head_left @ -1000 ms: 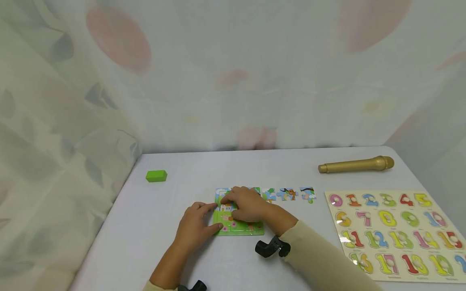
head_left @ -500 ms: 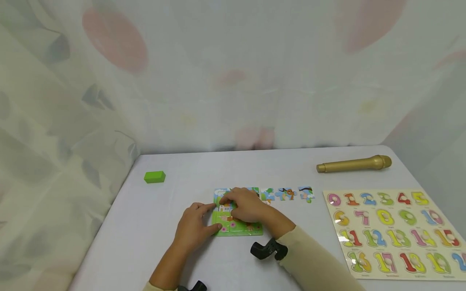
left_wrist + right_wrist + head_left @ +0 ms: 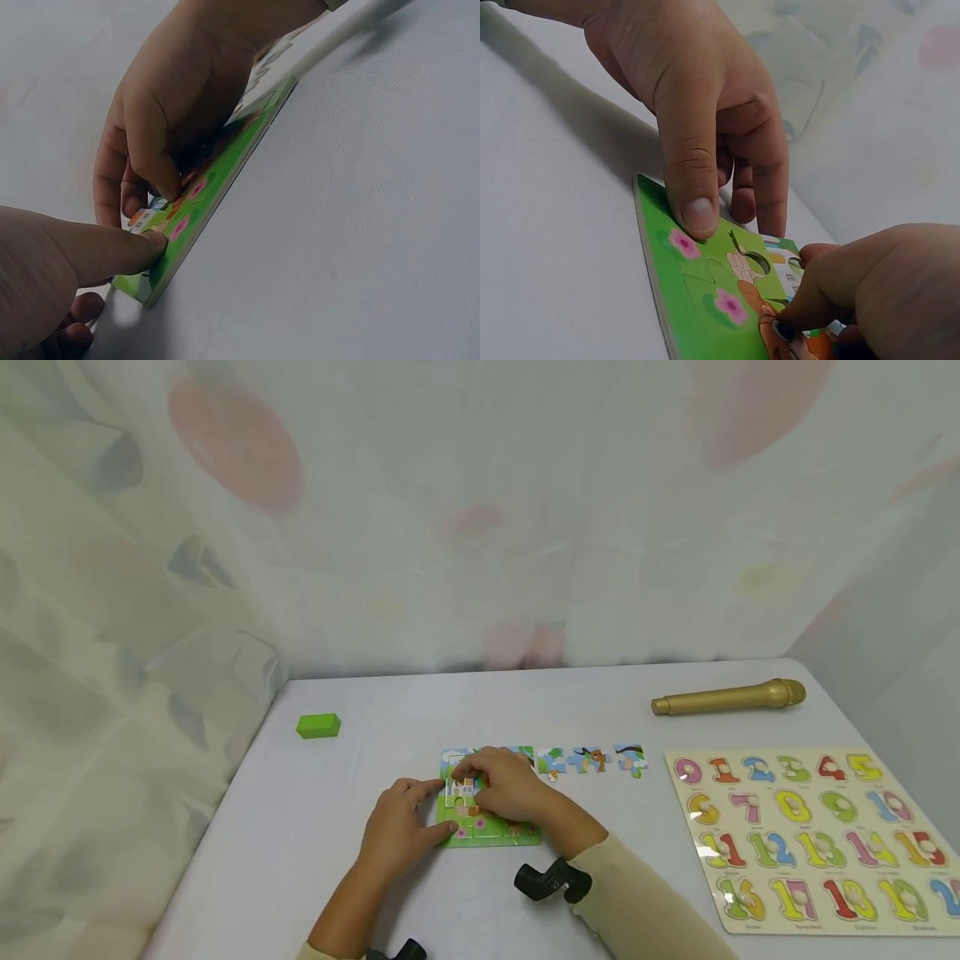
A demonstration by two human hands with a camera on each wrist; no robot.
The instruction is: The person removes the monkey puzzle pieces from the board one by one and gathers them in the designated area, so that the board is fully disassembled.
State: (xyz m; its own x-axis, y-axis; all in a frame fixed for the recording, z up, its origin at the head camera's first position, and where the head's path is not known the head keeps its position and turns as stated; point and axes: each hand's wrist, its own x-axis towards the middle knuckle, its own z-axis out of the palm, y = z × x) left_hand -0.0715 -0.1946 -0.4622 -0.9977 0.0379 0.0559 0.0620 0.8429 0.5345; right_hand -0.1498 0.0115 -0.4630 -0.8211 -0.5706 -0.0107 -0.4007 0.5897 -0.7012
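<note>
A small green picture puzzle lies in its tray at the middle of the table, partly hidden under the hands. My right hand reaches over it and pinches a puzzle piece with a little house between thumb and index finger, at the puzzle's left side. At the near left corner, my left hand steadies the puzzle: the thumb presses on the green border, and the extended index finger touches the left edge. Pink flowers and part of an animal's face are printed on the seated pieces.
Three loose puzzle pieces line up right of the puzzle. A number board with knobbed numerals covers the table's right side. Behind it lies a gold microphone. A green block sits at the back left.
Both hands stay almost in place. The house piece's left and lower outline shows more plainly now, as if slightly shifted or tilted. The head view has drifted a little.
</note>
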